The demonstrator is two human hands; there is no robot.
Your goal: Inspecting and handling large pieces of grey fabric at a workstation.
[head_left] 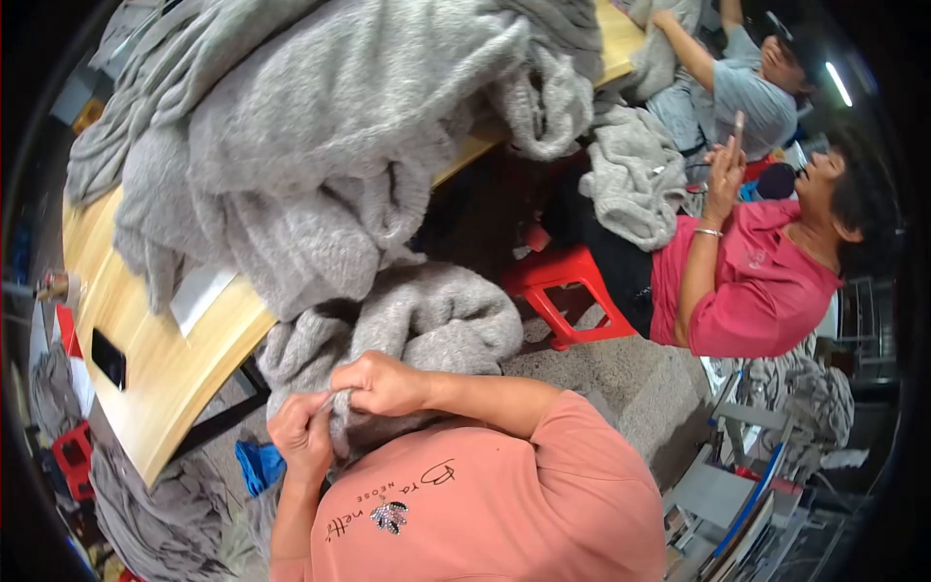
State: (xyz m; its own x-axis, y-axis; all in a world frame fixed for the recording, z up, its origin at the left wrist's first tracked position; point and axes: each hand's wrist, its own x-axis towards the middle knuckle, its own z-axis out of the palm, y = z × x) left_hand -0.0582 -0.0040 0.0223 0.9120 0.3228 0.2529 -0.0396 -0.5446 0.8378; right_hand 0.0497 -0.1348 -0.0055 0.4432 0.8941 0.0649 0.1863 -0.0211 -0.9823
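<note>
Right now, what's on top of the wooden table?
A heap of grey knitwear, a partly covered white paper and a dark phone show on the table. Whatever lies beneath the heap is hidden.

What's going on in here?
Someone's left hand and right hand, close together, pinch the edge of a soft grey knit bunched in front of them. A big heap of similar knits lies on the wooden table, beside a black phone. Nearby, a co-worker in bright pink holds up a slim, phone-like thing.
</note>
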